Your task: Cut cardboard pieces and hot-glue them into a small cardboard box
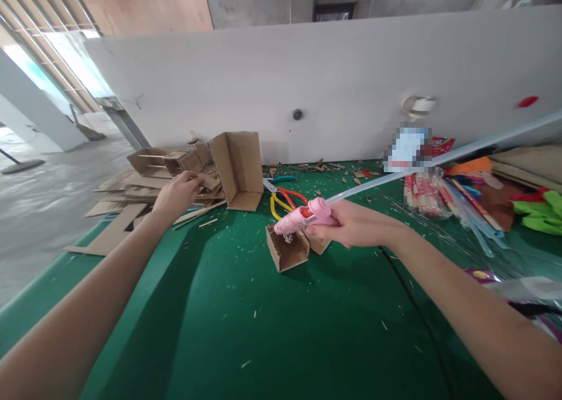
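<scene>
A pink glue gun (302, 215) with a long clear glue stick (377, 180) out of its back is gripped by my right hand (351, 223). Its nozzle points left, over the upper edge of a small open cardboard box (292, 256) on the green table. Another cardboard piece (319, 244) lies against the box's right side. At the cardboard pile (136, 186) on the left, my left hand (180, 194) has its fingers closed at a small brown piece; whether it holds that piece is unclear.
Behind the small box lie scissors with red handles (298, 196) and a yellow-handled tool (274, 207). A taller folded cardboard piece (246, 171) stands near a white partition (211, 89). Wrapped sticks (424, 195) and green material (542, 212) lie right; a black cord (408, 291) crosses the table (228, 330).
</scene>
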The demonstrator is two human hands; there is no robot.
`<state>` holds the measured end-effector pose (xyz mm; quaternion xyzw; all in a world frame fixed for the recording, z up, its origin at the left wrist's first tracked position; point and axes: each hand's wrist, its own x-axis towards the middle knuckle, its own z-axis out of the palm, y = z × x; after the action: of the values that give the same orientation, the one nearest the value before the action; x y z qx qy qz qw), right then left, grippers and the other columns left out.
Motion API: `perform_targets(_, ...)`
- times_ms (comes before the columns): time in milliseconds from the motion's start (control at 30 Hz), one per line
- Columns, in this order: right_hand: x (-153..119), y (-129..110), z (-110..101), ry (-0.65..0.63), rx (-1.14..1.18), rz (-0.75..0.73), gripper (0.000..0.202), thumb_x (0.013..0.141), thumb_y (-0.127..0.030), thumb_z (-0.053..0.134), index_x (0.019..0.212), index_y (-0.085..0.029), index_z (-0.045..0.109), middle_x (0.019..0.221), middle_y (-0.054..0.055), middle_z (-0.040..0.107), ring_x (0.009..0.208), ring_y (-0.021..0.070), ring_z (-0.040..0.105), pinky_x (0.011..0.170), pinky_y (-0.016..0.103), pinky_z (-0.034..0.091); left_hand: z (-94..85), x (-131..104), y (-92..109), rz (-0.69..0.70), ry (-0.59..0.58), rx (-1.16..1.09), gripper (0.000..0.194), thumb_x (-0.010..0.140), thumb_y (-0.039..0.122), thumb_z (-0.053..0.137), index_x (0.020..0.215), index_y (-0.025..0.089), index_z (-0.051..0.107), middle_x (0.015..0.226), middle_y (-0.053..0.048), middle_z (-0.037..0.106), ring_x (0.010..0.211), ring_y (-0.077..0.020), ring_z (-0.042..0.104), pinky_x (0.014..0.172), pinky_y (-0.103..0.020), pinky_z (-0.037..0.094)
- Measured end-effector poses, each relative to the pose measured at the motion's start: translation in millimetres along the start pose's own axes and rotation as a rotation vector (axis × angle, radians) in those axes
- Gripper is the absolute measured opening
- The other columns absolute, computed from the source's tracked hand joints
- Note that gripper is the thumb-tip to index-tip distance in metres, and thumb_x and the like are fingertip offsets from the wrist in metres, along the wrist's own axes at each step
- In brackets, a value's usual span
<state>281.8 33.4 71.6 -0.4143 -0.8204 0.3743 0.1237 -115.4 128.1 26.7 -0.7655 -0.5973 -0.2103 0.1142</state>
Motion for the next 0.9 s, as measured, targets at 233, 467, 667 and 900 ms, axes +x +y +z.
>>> perform_targets(233,-1,0,1,0.000,-0.001,0.021,0.034,0.084,-0.052,0.053,0.073,-0.019,0.053,0.055,-0.004,0.045,0.048,0.0099,0.041,0.044,0.024,0.027,9.0,-1,-8,0.039,-0.059,0.173,0.032,0.093,0.024,0.034,0.112,0.018,0.059,0.118,-0.008,0.058,0.103,-0.0221,0.056,0.093,-0.038,0.043)
perform_targets(467,-1,-2,1,-0.004,-0.010,-0.018,0.034,0.086,-0.050,0.051,0.072,-0.019,0.051,0.055,-0.004,0.044,0.047,0.0092,0.041,0.043,0.023,0.027,2.4,-4,5,0.114,-0.147,0.261,0.034,0.091,0.027,0.039,0.117,0.018,0.057,0.125,-0.006,0.058,0.120,-0.0262,0.045,0.103,-0.046,0.032)
perform_targets(667,-1,-1,1,0.014,0.015,0.038,0.037,0.085,-0.054,0.052,0.071,-0.020,0.047,0.050,-0.006,0.041,0.044,0.0096,0.042,0.044,0.024,0.028,-6.5,-14,20,0.008,0.073,0.157,0.030,0.090,0.025,0.039,0.112,0.013,0.057,0.113,-0.009,0.062,0.113,-0.0245,0.051,0.101,-0.041,0.038)
perform_targets(900,5,3,3,0.105,-0.026,-0.002,0.038,0.085,-0.053,0.051,0.069,-0.019,0.047,0.053,-0.006,0.039,0.047,0.0085,0.036,0.046,0.025,0.025,-6.9,-85,111,0.079,0.143,-0.475,0.053,0.082,0.041,0.053,0.128,0.019,0.039,0.109,-0.010,0.060,0.098,-0.0222,0.059,0.085,-0.037,0.050)
